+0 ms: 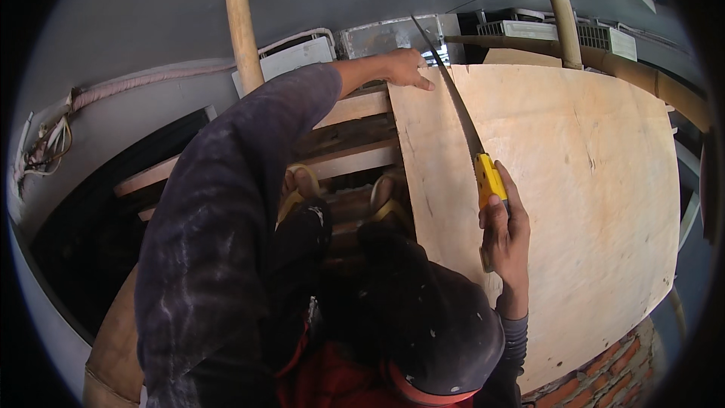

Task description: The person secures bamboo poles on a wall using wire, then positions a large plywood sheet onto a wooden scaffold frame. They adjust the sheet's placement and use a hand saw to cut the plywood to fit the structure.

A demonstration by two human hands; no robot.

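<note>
**Plywood under the saw**

Plywood filled the right half of our view: a broad pale sheet (574, 204) lying flat over wooden planks (355, 132), its left edge running down toward our knees. Across that sheet, close to the left edge, lay the long thin blade of a hand saw (464, 117), its tip pointing away from us toward the far corner and its yellow handle (489, 181) nearest us.

Our right hand (506, 230) was wrapped around that yellow handle, its fingers (498, 215) curled tight on the grip with the forefinger stretched along the side of it. The hand sat over the sheet, the grey cuff of the sleeve behind it.

Our left hand (404, 68) reached far forward, the dark sleeve (226, 242) crossing much of the picture. It lay flat on the far left corner of the sheet, fingers spread and pressing down on the wood, closed around nothing. The saw blade passed just to the right of that hand, near but apart from it.

Below us we saw our feet in yellow-strapped sandals (302, 185) resting on the planks beside the sheet's edge. A round wooden pole (242, 23) stood upright beyond the left arm, and a second curved pole (559, 7) rose behind the sheet's far edge. Red bricks (612, 370) showed at the lower right, under the sheet's near corner.
</note>
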